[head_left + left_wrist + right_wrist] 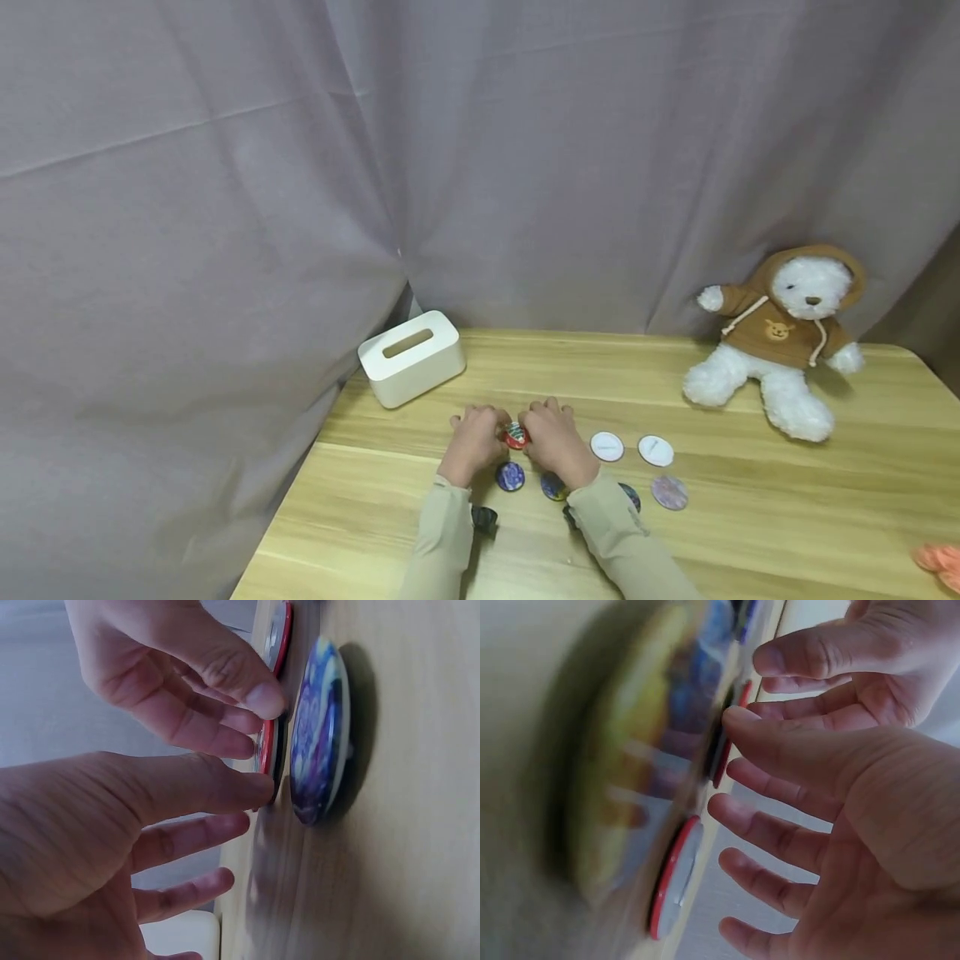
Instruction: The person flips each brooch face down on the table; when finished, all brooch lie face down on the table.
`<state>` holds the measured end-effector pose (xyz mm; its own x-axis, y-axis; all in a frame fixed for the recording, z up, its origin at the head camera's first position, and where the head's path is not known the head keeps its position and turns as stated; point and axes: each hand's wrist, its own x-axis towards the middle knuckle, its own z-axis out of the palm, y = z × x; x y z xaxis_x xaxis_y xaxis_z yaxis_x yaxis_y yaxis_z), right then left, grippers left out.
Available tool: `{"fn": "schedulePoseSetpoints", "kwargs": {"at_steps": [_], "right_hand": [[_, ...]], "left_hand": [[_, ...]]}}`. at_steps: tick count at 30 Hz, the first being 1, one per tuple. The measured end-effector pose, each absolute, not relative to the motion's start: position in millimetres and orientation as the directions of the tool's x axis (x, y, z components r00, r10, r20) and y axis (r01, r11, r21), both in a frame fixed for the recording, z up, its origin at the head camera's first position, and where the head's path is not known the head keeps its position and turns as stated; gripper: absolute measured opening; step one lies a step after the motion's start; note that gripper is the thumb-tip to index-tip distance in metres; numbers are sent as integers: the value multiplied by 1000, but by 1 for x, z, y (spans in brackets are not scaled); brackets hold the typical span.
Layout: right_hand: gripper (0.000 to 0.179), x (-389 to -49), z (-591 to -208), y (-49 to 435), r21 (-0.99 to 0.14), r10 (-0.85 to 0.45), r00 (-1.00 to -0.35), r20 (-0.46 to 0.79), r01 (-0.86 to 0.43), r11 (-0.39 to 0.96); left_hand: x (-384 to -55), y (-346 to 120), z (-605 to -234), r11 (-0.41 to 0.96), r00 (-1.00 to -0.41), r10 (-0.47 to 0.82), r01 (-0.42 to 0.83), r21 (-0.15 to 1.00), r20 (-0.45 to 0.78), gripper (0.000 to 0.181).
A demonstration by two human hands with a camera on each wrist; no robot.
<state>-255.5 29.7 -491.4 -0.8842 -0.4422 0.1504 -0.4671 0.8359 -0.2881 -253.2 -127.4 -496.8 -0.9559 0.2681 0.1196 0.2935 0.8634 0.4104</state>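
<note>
A round red button badge with a green and white pattern [516, 436] sits between the two hands. My left hand [477, 437] pinches its left edge, thumb on the near side. From the other side my right hand [557, 437] grips the right edge by thumb and fingers. In the left wrist view the badge's red rim [266, 742] shows between the fingertips. Just below lies a blue and purple swirled badge [510, 477]. A yellow and blue badge [553, 487] is partly hidden by the right hand.
Two white-backed badges [607, 447] lie face down to the right. Nearer are a pale purple badge [670, 492] and a dark one [630, 497] partly under the sleeve. Behind stand a white tissue box [417, 371] and a teddy bear [783, 333]. Orange cloth [941, 562] lies far right.
</note>
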Motion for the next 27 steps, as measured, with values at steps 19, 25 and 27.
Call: {"fn": "schedulePoseSetpoints", "kwargs": {"at_steps": [19, 25, 27], "right_hand": [[22, -256, -503, 30, -315, -454, -872, 184, -490, 813], [21, -256, -498, 32, -326, -492, -840, 228, -543, 774], [22, -257, -496, 33, -337, -504, -830, 237, -557, 759]], "left_hand": [[-254, -127, -505, 854, -949, 278, 316, 413, 150, 29], [-256, -129, -506, 859, -938, 282, 340, 383, 201, 28], [-257, -130, -506, 856, -938, 278, 341, 390, 209, 25]]}}
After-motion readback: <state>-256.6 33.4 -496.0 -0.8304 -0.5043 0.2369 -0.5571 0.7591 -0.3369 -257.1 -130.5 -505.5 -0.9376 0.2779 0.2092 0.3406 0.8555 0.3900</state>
